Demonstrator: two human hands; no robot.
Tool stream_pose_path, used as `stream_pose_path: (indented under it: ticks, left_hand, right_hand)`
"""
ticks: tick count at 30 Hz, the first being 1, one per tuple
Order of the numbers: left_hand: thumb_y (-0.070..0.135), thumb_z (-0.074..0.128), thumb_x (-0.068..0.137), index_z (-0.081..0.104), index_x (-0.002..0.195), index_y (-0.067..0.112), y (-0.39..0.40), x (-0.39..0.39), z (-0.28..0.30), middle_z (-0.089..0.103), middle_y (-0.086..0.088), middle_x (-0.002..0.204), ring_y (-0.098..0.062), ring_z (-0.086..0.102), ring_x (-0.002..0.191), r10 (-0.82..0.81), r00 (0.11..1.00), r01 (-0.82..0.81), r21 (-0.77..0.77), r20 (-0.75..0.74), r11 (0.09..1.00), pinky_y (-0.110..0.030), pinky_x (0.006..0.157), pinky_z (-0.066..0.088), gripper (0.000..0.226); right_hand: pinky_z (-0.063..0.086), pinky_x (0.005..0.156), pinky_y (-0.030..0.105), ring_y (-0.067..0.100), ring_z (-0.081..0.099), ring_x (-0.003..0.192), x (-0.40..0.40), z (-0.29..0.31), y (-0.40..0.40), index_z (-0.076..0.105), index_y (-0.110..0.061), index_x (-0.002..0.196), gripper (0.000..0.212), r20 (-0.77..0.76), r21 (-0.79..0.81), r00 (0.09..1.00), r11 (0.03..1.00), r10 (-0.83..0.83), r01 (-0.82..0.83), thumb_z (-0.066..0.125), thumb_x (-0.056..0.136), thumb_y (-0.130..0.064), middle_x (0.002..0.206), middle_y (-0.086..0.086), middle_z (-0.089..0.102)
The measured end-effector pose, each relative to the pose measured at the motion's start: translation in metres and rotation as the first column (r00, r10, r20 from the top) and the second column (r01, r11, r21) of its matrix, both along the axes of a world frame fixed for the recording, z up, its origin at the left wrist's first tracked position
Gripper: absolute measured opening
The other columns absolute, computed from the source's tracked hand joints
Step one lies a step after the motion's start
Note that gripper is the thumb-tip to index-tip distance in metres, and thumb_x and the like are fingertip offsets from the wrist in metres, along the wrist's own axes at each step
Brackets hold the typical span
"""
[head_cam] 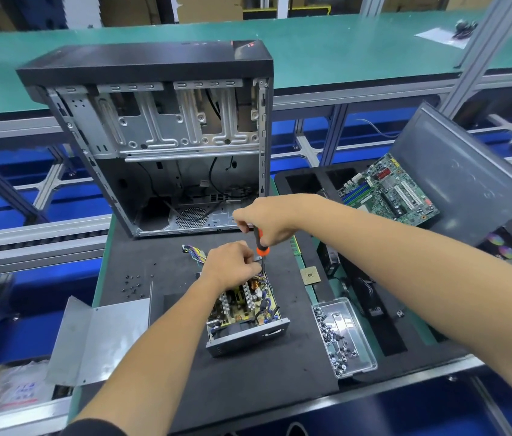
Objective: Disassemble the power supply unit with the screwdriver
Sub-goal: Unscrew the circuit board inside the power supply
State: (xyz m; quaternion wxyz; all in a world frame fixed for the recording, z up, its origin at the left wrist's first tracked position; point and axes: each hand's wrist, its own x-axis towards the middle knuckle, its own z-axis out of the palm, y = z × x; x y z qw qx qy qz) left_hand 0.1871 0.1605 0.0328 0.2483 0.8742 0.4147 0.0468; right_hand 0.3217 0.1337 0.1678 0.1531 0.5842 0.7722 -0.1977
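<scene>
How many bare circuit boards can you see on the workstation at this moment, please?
2: the motherboard lying at the right beside the grey panel, and the power supply board inside the opened unit, under the left hand. Others may be hidden.

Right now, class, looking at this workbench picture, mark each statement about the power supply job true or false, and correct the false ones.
1. The right hand grips an orange-and-black screwdriver. True.
2. The power supply unit has its cover on. False: its top is open and the circuit board and coils show.
3. The left hand rests at the far end of the power supply unit, by the screwdriver tip. True.
4. The clear plastic box of screws lies to the left of the unit. False: it lies to its right.
5. The motherboard is mounted inside the computer case. False: it lies outside, to the right of the case.
</scene>
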Motion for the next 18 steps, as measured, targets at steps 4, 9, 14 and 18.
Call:
stream_pose_path:
  ticks: [4, 9, 14, 18]
  left_hand:
    - [0.049, 0.058, 0.076, 0.042, 0.054, 0.023, -0.001, 0.001, -0.005, 0.050, 0.009, 0.065, -0.018, 0.054, 0.071, 0.006, 1.000, -0.007, 0.082, 0.011, 0.997, -0.030, 0.061, 0.028, 0.038]
    - [0.048, 0.060, 0.073, 0.041, 0.056, 0.025, 0.000, 0.002, -0.010, 0.048, 0.012, 0.056, -0.018, 0.056, 0.070, 0.048, 0.999, -0.046, 0.124, -0.006, 0.991, -0.030, 0.061, 0.029, 0.034]
    - [0.041, 0.064, 0.072, 0.036, 0.052, 0.027, -0.002, 0.001, -0.012, 0.045, 0.011, 0.056, -0.020, 0.057, 0.069, 0.025, 1.000, -0.026, 0.157, 0.008, 0.987, -0.029, 0.059, 0.029, 0.037]
    - [0.040, 0.063, 0.075, 0.034, 0.056, 0.026, -0.003, -0.004, -0.013, 0.048, 0.009, 0.068, -0.021, 0.057, 0.070, -0.091, 0.996, 0.094, 0.252, -0.026, 0.963, -0.028, 0.056, 0.027, 0.037]
  right_hand:
    - [0.039, 0.055, 0.028, 0.017, 0.050, 0.071, 0.005, -0.001, -0.005, 0.052, -0.014, 0.096, 0.022, -0.063, -0.026, 0.996, 0.998, -0.056, 0.054, 0.063, 0.079, -0.006, 0.080, -0.004, 0.052]
    - [0.046, 0.050, 0.031, 0.018, 0.064, 0.041, -0.002, -0.004, -0.004, 0.053, -0.006, 0.101, 0.031, 0.146, 0.008, 0.980, 0.991, -0.135, 0.135, 0.035, 0.101, -0.032, 0.085, 0.014, 0.065]
    - [0.051, 0.066, 0.038, 0.029, 0.065, 0.075, 0.000, -0.008, -0.001, 0.047, -0.010, 0.100, 0.011, 0.030, 0.013, 0.993, 0.993, -0.118, 0.118, 0.048, 0.095, -0.020, 0.083, 0.012, 0.065]
    - [0.036, 0.054, 0.025, 0.012, 0.050, 0.071, 0.005, -0.001, -0.002, 0.051, -0.016, 0.102, 0.027, -0.056, -0.011, 0.994, 0.995, -0.099, 0.098, 0.066, 0.080, -0.012, 0.085, -0.003, 0.056]
